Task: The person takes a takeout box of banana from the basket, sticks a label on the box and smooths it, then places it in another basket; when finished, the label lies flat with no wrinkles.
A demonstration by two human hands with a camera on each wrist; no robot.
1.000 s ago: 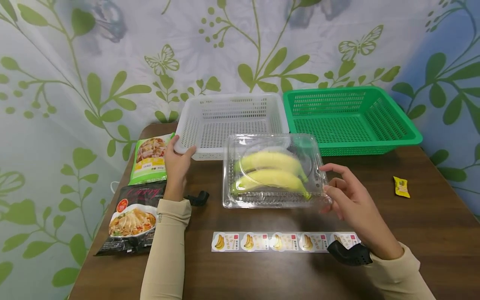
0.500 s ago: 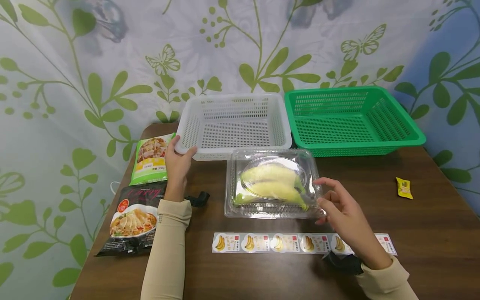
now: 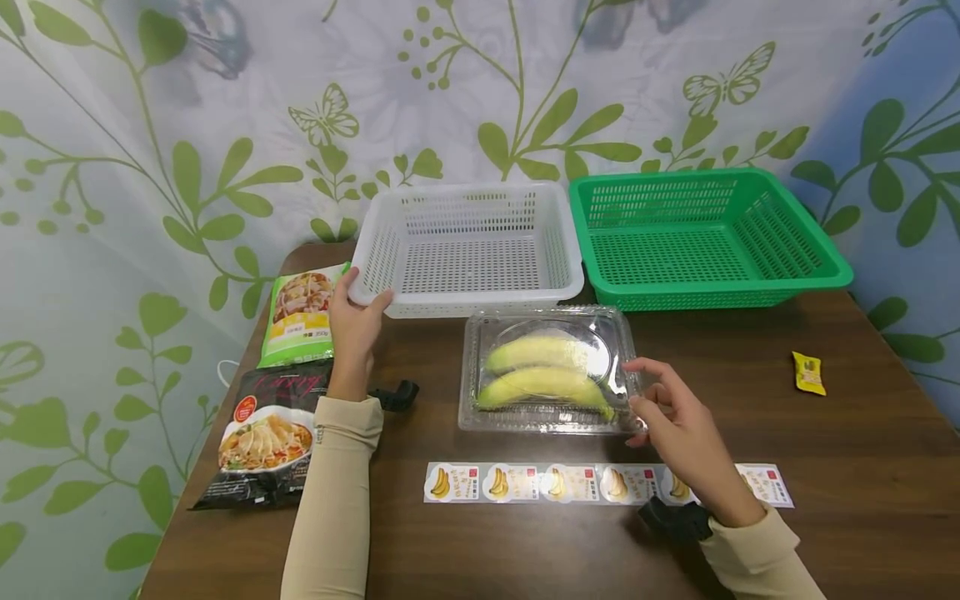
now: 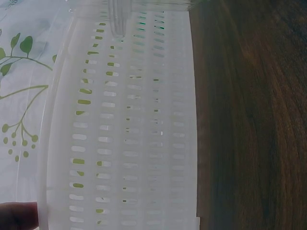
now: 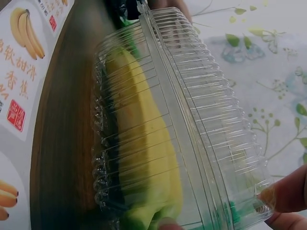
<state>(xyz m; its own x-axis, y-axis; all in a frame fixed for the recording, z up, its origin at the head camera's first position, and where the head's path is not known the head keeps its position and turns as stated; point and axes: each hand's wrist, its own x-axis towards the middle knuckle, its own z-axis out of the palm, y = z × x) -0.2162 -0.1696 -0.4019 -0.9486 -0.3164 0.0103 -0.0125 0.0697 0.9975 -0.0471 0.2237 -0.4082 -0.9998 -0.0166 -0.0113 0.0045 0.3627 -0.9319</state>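
Observation:
A clear plastic clamshell box (image 3: 525,426) with two yellow bananas (image 3: 543,386) inside lies in front of the baskets. My right hand (image 3: 686,433) pinches its right edge between thumb and fingers. Up close, the right wrist view shows the box's ribbed side (image 5: 211,100) and a banana (image 5: 144,129) behind the clear wall. Whether its base touches the table is unclear. My left hand (image 3: 355,333) holds the front left corner of a white plastic basket (image 3: 480,302). The basket's slotted wall fills much of the left wrist view.
A green basket (image 3: 720,296) stands right of the white one. A strip of banana labels (image 3: 525,483) lies in front of the box. Green (image 3: 300,321) and black (image 3: 266,442) food packets sit at the left. A small yellow packet (image 3: 808,372) is at the right.
My right hand has drawn the clamshell box toward me, away from the white basket's front rim, with a slight slide right lately. My left hand stays at the basket corner.

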